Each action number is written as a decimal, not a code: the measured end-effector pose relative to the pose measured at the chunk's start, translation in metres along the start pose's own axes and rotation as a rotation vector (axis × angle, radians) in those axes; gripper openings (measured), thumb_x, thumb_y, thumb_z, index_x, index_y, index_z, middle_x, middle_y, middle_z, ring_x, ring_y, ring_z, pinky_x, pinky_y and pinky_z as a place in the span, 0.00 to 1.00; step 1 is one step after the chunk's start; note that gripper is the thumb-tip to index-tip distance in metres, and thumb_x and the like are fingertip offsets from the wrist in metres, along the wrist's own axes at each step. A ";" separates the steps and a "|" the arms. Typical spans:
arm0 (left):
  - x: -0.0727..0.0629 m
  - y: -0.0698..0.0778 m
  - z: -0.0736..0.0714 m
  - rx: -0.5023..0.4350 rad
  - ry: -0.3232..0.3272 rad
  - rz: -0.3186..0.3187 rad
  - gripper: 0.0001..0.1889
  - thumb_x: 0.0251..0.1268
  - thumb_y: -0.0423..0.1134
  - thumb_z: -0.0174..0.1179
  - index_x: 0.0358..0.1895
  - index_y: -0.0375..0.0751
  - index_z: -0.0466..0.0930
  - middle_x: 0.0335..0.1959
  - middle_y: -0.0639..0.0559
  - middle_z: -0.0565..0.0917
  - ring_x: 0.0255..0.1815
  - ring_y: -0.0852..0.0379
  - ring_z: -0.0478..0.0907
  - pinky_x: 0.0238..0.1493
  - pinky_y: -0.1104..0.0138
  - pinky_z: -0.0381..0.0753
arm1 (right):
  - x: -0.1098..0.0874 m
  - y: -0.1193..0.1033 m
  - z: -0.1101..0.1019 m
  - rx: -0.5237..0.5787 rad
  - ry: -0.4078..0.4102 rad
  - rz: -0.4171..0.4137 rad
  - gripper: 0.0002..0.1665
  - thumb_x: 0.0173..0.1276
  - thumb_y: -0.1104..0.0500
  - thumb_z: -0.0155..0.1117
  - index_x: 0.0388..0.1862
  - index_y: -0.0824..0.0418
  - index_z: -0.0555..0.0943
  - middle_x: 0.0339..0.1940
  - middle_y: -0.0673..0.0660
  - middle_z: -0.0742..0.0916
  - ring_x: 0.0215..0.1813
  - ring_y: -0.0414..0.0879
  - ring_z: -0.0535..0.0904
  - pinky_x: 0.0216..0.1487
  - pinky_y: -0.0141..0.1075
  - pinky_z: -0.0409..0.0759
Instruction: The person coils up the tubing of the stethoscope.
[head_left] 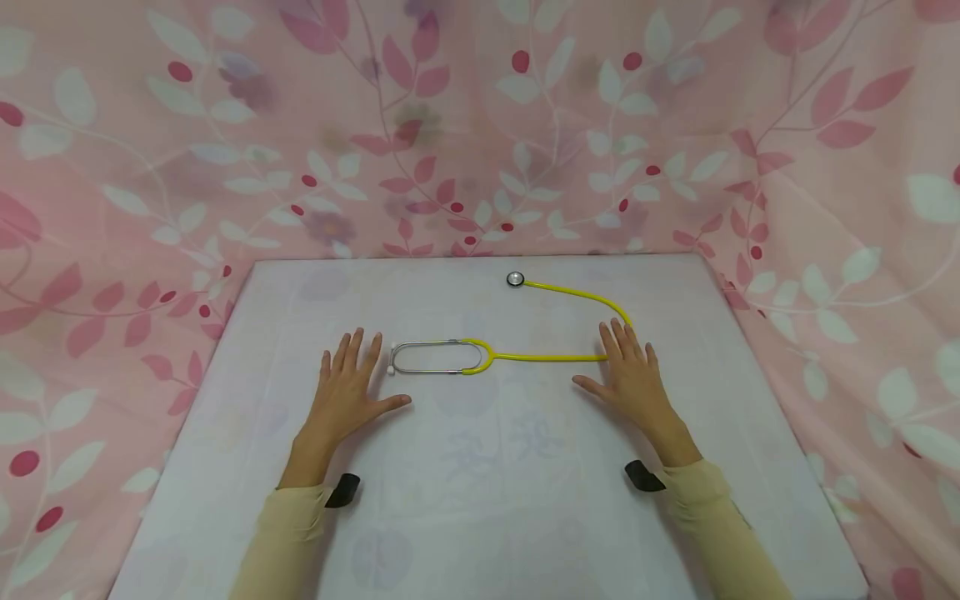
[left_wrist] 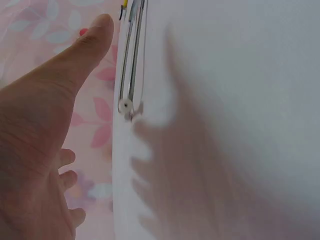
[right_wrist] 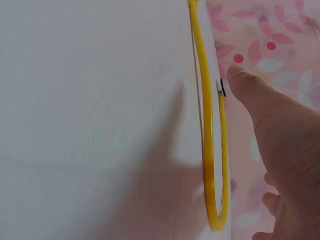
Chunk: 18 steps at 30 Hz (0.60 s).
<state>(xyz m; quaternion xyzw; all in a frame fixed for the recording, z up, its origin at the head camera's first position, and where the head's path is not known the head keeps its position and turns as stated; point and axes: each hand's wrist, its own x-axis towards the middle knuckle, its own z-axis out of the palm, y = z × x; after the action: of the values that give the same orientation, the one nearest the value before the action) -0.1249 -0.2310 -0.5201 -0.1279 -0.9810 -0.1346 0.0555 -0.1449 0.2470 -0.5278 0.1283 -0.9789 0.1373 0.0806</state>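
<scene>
A stethoscope (head_left: 551,357) with yellow tubing and a metal headset lies across the white table. Its ear tips point left, and the tube bends back at the right to a round chestpiece (head_left: 515,279) farther away. My left hand (head_left: 348,400), fingers spread, hovers just left of the ear tips (left_wrist: 125,105), apart from them. Over the tube's bend at the right is my right hand (head_left: 633,383), also spread, hiding part of the tubing in the head view. The right wrist view shows the yellow tube (right_wrist: 207,130) lying below that hand, which holds nothing.
The table (head_left: 480,517) is covered with a white cloth. Pink curtain fabric (head_left: 480,125) with leaf patterns hangs behind it and along both sides. A black strap piece (head_left: 343,491) sits at the left wrist, another black piece (head_left: 644,476) at the right.
</scene>
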 end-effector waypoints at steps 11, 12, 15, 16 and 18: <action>0.045 0.028 0.016 -0.069 -0.007 0.148 0.61 0.41 0.70 0.71 0.78 0.48 0.52 0.78 0.38 0.54 0.79 0.37 0.49 0.73 0.38 0.50 | 0.028 -0.041 0.018 0.005 -0.017 -0.126 0.59 0.58 0.32 0.68 0.78 0.59 0.57 0.71 0.63 0.74 0.70 0.61 0.70 0.63 0.62 0.69; 0.049 0.030 0.018 -0.080 -0.015 0.160 0.61 0.41 0.70 0.71 0.78 0.48 0.53 0.78 0.38 0.55 0.78 0.37 0.50 0.73 0.38 0.50 | 0.030 -0.044 0.020 0.009 -0.023 -0.133 0.58 0.58 0.33 0.69 0.78 0.58 0.57 0.70 0.63 0.75 0.69 0.61 0.71 0.62 0.61 0.70; 0.059 0.036 0.025 -0.098 -0.041 0.200 0.59 0.43 0.68 0.71 0.78 0.46 0.55 0.76 0.38 0.59 0.77 0.38 0.53 0.74 0.41 0.52 | 0.036 -0.055 0.026 0.015 -0.055 -0.149 0.55 0.61 0.35 0.67 0.78 0.58 0.57 0.66 0.62 0.78 0.65 0.60 0.74 0.58 0.58 0.73; 0.062 0.037 0.027 -0.106 -0.050 0.211 0.58 0.44 0.67 0.72 0.77 0.45 0.56 0.75 0.38 0.61 0.77 0.38 0.55 0.74 0.42 0.53 | 0.038 -0.058 0.028 0.015 -0.067 -0.154 0.53 0.62 0.36 0.67 0.78 0.57 0.58 0.65 0.62 0.78 0.65 0.60 0.75 0.57 0.58 0.74; 0.067 0.039 0.031 -0.115 -0.067 0.230 0.56 0.46 0.66 0.71 0.77 0.43 0.57 0.74 0.39 0.65 0.75 0.39 0.58 0.75 0.45 0.55 | 0.041 -0.064 0.032 0.007 -0.091 -0.160 0.49 0.65 0.37 0.65 0.77 0.57 0.60 0.63 0.61 0.79 0.64 0.59 0.75 0.57 0.56 0.74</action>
<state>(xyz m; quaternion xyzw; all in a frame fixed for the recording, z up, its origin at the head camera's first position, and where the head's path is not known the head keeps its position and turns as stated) -0.1811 -0.1701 -0.5303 -0.2471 -0.9518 -0.1792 0.0304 -0.1704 0.1687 -0.5343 0.2126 -0.9676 0.1280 0.0463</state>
